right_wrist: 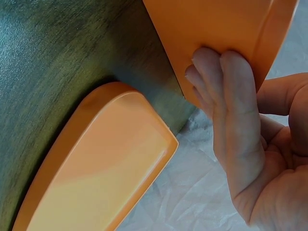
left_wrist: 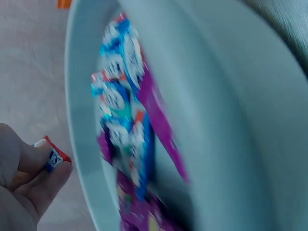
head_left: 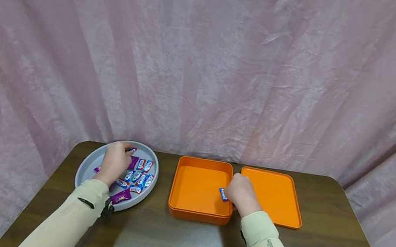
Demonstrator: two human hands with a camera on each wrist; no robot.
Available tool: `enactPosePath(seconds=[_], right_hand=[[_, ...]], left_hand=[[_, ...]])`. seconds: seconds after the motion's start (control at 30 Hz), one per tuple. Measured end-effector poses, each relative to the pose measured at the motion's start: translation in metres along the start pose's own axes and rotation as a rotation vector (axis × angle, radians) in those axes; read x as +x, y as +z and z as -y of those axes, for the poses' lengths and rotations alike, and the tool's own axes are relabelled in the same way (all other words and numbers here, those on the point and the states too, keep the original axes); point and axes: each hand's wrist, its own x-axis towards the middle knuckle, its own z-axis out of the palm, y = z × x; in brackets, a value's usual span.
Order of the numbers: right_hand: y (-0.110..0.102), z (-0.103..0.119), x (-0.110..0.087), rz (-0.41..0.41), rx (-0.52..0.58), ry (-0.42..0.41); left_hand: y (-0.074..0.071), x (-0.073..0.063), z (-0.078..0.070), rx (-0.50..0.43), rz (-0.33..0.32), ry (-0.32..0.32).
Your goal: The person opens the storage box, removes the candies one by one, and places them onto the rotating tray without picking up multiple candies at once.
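Observation:
Between thumb and fingertips, my left hand [head_left: 115,161] pinches a small wrapped candy [left_wrist: 55,155] with a red, white and blue wrapper, above the far part of the round grey tray [head_left: 85,170]. On that tray lie several blue-and-white wrapped candies [head_left: 141,179] and a few purple packets [head_left: 121,196]. My right hand [head_left: 240,192] is at the right wall of the orange box [head_left: 197,185]. It holds a blue-and-white wrapped candy [head_left: 223,194] over the inside of the box. In the right wrist view several fingers [right_wrist: 238,96] lie along the outside of the box wall, and that candy is hidden.
A flat orange lid [head_left: 276,199] lies to the right of the box, partly behind my right wrist. Everything stands on a dark wooden table [head_left: 335,245]. A pink curtain [head_left: 208,63] hangs right behind the table's far edge.

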Motion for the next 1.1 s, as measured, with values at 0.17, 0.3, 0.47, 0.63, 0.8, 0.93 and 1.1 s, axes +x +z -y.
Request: enactPosePath(seconds=[0.17,0.3,0.47,0.63,0.8,0.93,1.1], right_hand=[[-0.001,0.001,-0.002,-0.007,0.006,-0.009],[-0.001,0.001,-0.005,0.003,0.005,-0.009],[-0.001,0.001,-0.006,0.007,0.004,-0.013],[0.0,0.002,-0.003,0.008,0.001,-0.013],[0.003,0.003,-0.002,0.004,0.002,-0.013],[0.004,0.003,-0.003,-0.001,0.007,-0.02],[0.004,0.004,-0.003,0.0,0.014,-0.019]], left_hand=[[-0.002,0.0,0.019,0.055,0.006,-0.063],[-0.002,-0.002,0.031,0.071,0.007,-0.118],[-0.004,0.0,0.037,0.105,0.023,-0.111],[-0.006,0.001,0.038,0.109,0.052,-0.131],[-0.009,-0.004,0.037,0.111,0.065,-0.196],[-0.011,-0.006,0.034,0.125,0.044,-0.225],[-0.013,-0.007,0.021,0.136,0.016,-0.203]])
